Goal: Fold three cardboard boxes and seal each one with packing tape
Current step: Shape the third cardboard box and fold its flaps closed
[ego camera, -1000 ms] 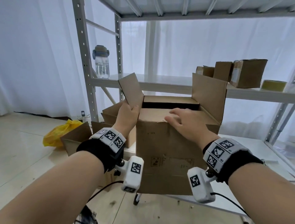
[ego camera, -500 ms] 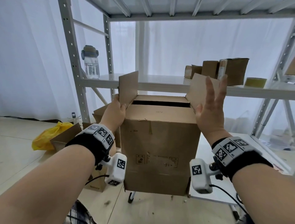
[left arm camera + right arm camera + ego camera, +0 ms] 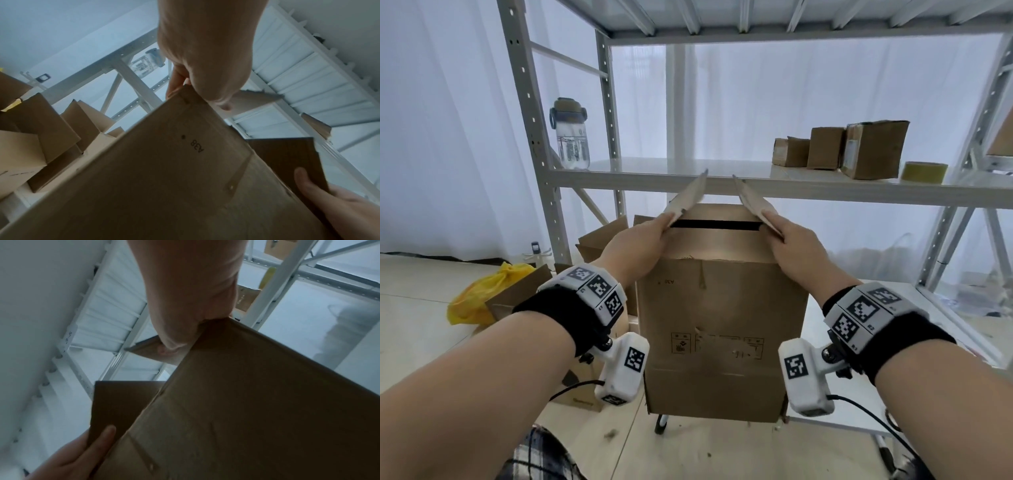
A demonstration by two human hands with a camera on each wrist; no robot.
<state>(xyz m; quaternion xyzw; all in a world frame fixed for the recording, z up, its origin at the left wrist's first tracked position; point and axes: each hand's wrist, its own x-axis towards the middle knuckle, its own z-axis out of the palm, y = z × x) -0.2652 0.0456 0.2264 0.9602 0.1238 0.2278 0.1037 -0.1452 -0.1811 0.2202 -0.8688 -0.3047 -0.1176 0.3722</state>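
The setting is a room with white curtains and a light tiled floor. A grey metal rack stands behind a white worktop. The rack's middle shelf carries a water bottle at its left end and, towards its right end, three small cartons with a roll of packing tape just beside them. On the floor at the left lie a yellow bag and several loose cartons.

The cardboard box stands upright at the worktop's near left corner, directly in front of the person. Its front face is creased, bears the printed code "A38" and a row of handling symbols, and shows a torn label patch. The two long top flaps are folded down, leaving a narrow dark slot between them. The two side flaps are raised and lean inward towards each other, apart at their tips.

The left hand holds the left flap; thumb underneath, fingers above, lightly curled. The right hand holds the right flap likewise, though the right wrist view is dim, so the exact finger placement is uncertain.
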